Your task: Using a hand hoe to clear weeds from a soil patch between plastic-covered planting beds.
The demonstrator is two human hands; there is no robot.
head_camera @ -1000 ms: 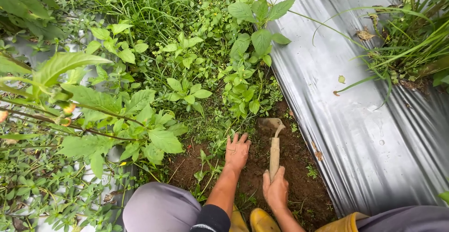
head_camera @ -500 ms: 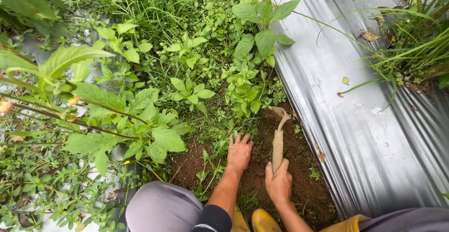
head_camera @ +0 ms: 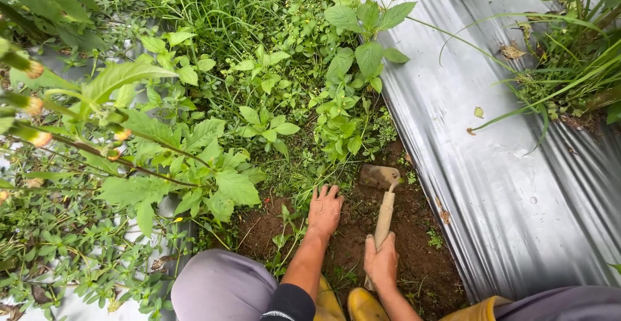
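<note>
Gripping a hand hoe [head_camera: 381,198], right hand [head_camera: 380,264]; left hand [head_camera: 325,210] touches weeds [head_camera: 336,127].

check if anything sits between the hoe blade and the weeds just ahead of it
Nothing visible does. The right hand grips the hand hoe, whose blade lies on bare soil right at the edge of the weeds. The left hand rests on the soil beside it, not in front.

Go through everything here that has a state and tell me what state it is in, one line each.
Left hand: palm down, fingers spread on the soil at the weeds.
Right hand: closed around the wooden handle.
Hand hoe: blade flat on the soil, handle pointing back at the person.
Soil patch: bare, loosened, dark.
Weeds: rooted, thick, uncut.
Plastic mulch sheet: spread out, wrinkled, wet.
</note>
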